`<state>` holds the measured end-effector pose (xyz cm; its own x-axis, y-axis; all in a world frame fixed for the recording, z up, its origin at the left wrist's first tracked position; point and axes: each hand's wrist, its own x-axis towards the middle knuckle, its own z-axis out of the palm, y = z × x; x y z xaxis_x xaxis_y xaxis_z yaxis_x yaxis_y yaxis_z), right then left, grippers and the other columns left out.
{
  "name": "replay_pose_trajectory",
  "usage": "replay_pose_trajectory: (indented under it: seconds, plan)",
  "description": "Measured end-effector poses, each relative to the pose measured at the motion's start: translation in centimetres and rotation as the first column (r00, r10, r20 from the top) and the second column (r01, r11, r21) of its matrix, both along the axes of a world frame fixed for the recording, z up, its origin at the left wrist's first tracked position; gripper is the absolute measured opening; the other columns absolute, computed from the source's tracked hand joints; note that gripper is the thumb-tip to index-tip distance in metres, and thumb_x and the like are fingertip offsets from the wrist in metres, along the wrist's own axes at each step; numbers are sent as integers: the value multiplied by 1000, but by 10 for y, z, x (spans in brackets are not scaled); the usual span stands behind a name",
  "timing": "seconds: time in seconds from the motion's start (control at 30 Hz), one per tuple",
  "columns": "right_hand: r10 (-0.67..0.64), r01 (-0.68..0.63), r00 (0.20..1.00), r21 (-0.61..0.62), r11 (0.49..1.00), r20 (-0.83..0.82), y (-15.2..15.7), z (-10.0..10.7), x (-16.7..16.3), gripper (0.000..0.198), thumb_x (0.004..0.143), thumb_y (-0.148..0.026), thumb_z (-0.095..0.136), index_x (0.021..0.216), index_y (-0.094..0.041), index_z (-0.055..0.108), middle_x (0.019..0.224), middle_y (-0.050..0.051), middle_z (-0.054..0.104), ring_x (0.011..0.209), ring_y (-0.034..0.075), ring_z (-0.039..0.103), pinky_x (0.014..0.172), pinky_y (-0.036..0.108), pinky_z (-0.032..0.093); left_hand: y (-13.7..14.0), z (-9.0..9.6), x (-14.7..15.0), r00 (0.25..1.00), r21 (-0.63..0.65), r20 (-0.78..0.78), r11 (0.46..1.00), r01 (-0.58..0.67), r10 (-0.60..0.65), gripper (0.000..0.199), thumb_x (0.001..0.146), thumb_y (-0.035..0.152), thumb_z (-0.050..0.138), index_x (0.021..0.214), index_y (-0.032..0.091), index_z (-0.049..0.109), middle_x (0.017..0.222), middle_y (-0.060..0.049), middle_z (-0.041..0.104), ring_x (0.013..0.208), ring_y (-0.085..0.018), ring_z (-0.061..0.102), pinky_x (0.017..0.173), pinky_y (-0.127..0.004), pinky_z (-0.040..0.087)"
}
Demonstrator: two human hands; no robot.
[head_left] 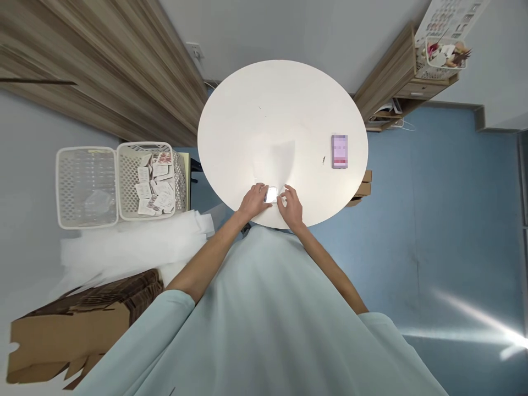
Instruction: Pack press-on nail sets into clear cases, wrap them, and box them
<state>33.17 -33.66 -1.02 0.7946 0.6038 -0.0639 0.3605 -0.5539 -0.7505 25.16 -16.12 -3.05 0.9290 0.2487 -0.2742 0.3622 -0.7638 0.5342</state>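
Left hand is holding some shiny little square, right hand is sitting right by its edge, can't tell that grip.

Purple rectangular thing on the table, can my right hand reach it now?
Probably yes: nothing upright stands between your right hand and the purple rectangular thing, though that hand is at the small bright object, perhaps touching it.

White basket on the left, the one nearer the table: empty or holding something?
Not empty: a loose pile of printed pieces lies inside the basket. How deep, I cannot tell.
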Motion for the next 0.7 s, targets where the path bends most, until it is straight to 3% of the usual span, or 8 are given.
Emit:
replay_pose_trajectory:
  seconds: [0.1, 0.17, 0.27, 0.33, 0.47, 0.6, 0.7]
  plan:
    - [127, -125, 991, -53, 991, 39, 13, -1, -8, 19, 107, -31, 50, 110, -22, 66, 160, 12, 51, 137, 27, 59, 86, 38, 63, -2, 6, -7, 974, -152, 74, 968, -200, 213, 45, 104, 42, 53, 142, 20, 59, 147, -15, 57, 134, -31, 56, 107, -43, 52]
    - [189, -185, 981, -88, 979, 45, 21, -3, -12, 18, 107, -28, 50, 111, -21, 66, 162, 12, 50, 138, 28, 58, 87, 39, 63, -3, 12, -9, 925, -266, 46, 897, -353, 378, 45, 108, 49, 42, 130, 20, 67, 137, -13, 66, 123, -27, 64, 103, -39, 53]
    - [251, -245, 967, -126, 961, 37, 31, -6, -16, 18, 106, -23, 51, 113, -20, 67, 163, 13, 49, 140, 29, 57, 92, 42, 63, -3, 21, -9, 859, -389, -91, 776, -497, 504, 51, 104, 64, 46, 108, 21, 75, 114, -8, 77, 106, -26, 71, 95, -35, 54]
    - [279, -274, 960, -144, 951, 19, 35, -9, -18, 20, 105, -20, 50, 115, -20, 68, 163, 14, 48, 142, 29, 55, 96, 44, 62, -4, 24, -7, 839, -426, -149, 732, -532, 524, 53, 101, 68, 49, 96, 23, 75, 100, -6, 79, 99, -25, 72, 90, -34, 54]
    - [319, -317, 947, -172, 933, -15, 40, -17, -22, 25, 105, -18, 49, 119, -20, 69, 162, 14, 49, 143, 29, 54, 100, 46, 61, -5, 18, -5, 797, -394, -189, 700, -596, 573, 51, 101, 64, 50, 82, 23, 73, 89, -6, 78, 90, -24, 72, 82, -33, 53]
    - [366, -364, 931, -160, 918, -20, 37, -22, -27, 19, 102, -28, 62, 117, -20, 71, 158, 15, 54, 145, 30, 52, 107, 47, 57, -5, 6, -7, 764, -296, -215, 705, -644, 608, 23, 96, 42, 63, 91, 23, 75, 99, -6, 80, 96, -24, 72, 84, -32, 52]
    - [324, -324, 946, -126, 938, -18, 30, -21, -24, 19, 100, -36, 67, 112, -21, 71, 153, 14, 58, 143, 31, 52, 109, 47, 55, -3, -2, -8, 750, -230, -256, 715, -660, 610, 18, 94, 35, 63, 93, 22, 75, 101, -6, 80, 95, -24, 72, 83, -32, 52]
